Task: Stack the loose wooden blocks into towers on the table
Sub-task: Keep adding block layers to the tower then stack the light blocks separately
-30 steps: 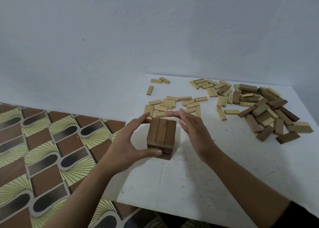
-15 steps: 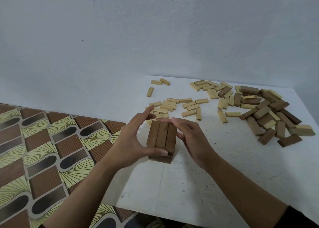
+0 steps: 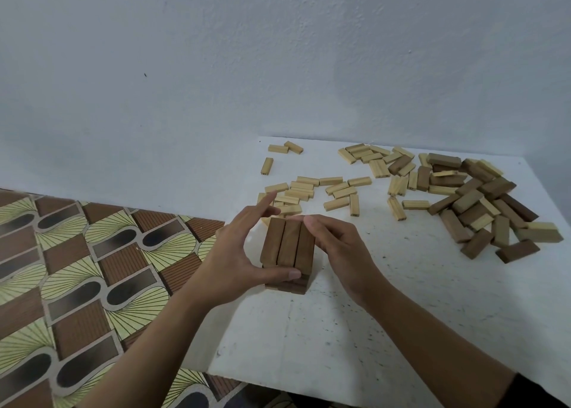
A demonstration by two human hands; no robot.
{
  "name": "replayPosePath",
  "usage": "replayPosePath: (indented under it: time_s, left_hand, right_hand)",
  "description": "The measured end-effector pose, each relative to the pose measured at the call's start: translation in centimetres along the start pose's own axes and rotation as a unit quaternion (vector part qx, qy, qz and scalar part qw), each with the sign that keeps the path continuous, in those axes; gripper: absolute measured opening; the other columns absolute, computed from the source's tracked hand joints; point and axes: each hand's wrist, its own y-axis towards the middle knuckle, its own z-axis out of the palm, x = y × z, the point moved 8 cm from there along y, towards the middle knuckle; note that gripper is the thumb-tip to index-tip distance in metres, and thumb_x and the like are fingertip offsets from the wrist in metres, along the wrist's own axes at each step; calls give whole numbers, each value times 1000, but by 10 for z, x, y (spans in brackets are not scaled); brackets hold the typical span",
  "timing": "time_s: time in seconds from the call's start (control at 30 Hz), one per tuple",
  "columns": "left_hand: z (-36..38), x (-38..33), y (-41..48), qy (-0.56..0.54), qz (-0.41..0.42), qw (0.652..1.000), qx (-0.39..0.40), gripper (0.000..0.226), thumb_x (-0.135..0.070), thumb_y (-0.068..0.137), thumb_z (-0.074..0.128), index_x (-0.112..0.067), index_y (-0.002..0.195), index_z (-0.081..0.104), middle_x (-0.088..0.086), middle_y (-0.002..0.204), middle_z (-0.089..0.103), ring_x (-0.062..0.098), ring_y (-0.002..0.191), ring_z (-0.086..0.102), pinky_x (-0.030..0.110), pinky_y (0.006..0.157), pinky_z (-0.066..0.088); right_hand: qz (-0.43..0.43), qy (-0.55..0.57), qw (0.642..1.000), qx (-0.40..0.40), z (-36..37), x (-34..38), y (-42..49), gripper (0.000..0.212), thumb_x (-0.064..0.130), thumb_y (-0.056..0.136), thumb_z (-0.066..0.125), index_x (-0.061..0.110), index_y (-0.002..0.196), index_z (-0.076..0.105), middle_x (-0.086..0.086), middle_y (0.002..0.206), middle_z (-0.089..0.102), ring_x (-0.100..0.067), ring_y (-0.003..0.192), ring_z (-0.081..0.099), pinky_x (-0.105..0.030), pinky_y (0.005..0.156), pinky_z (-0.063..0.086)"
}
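A short tower of dark brown wooden blocks [image 3: 289, 247] stands near the left edge of the white table [image 3: 401, 315]; its top layer is three blocks side by side. My left hand [image 3: 238, 259] is at the tower's left side, thumb pressed along the near lower edge and index finger raised behind it. My right hand [image 3: 336, 250] lies against the right side with curled fingers touching the top layer's far right corner. Loose pale blocks [image 3: 312, 191] lie behind the tower. A mixed heap of dark and pale blocks [image 3: 475, 203] sits at the far right.
The table's left edge runs just beside the tower, with patterned brown and yellow flooring [image 3: 77, 268] below. A plain pale wall [image 3: 278, 67] rises behind the table. Three pale blocks [image 3: 279, 154] lie apart at the table's far left corner.
Both hands have closed in on the tower from an open, spread pose, and now press its sides. The top three blocks look squared up together.
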Motion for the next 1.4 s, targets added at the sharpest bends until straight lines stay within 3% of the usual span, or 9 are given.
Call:
replayPosePath:
  time_s: [0.2,0.33,0.4,0.53,0.67,0.8,1.03,1.27,1.4]
  left_hand:
    - [1,4,-4,4,-6,1000,-7,109,-79,60,76,-52,152,26,-30,138,47,-3,131,44,55,111,39]
    - [5,9,-12,-12,-12,1000,-12,100,-81,65,70,-46,151,33,-36,136,45,-8,130,42,26,107,39]
    - [7,12,-14,-22,-12,1000,-11,96,-78,67,69,-43,150,35,-36,137,45,-8,132,42,20,104,36]
    - [8,18,-15,-24,-25,999,-12,89,-84,69,62,-49,147,35,-37,138,43,-8,131,42,40,110,43]
    - [10,23,-15,0,-28,999,-14,79,-86,72,59,-59,143,33,-33,143,41,-3,134,41,58,112,36]
    - [11,19,-17,32,-13,999,-22,67,-81,79,55,-67,139,29,-33,147,37,-4,137,36,55,115,28]
    - [13,18,-20,57,-6,998,-19,64,-87,81,44,-75,138,17,-40,147,31,-7,138,32,48,117,20]
    - [16,21,-20,64,-17,998,-21,81,-87,80,44,-49,151,28,-34,150,32,-6,140,31,51,118,18]
    - [19,18,-22,84,-15,996,0,84,-91,78,37,-54,150,15,-41,147,23,-19,135,21,35,116,12]
  right_hand:
    - [-8,-14,1000,1,-1,3,1,29,25,105,47,19,118,73,10,113,73,-6,113,63,-23,93,53]
    - [-8,-1,1000,7,-2,2,-1,28,26,105,48,18,118,72,10,116,72,-7,114,62,-21,90,53]
    - [-7,2,1000,6,-1,1,-2,28,25,104,49,17,118,72,10,116,72,-8,113,63,-21,88,53]
    - [3,4,1000,3,0,-2,-4,28,27,103,51,16,116,73,5,112,72,-10,108,64,-21,85,54]
    - [9,4,1000,-3,0,-3,-5,27,28,103,52,16,113,74,2,109,72,-12,105,64,-22,81,54]
    - [11,-12,1000,-4,0,-4,-4,27,30,103,52,19,112,74,5,107,73,-14,106,63,-28,88,53]
    - [9,-4,1000,-2,0,0,-5,26,27,103,52,17,112,74,3,106,73,-12,104,64,-19,82,53]
    - [12,4,1000,0,0,2,-6,27,26,104,51,16,115,73,2,110,72,-8,104,64,-14,77,51]
    - [8,2,1000,4,1,2,-6,28,25,104,49,15,116,73,0,112,72,-10,106,63,-15,80,52]
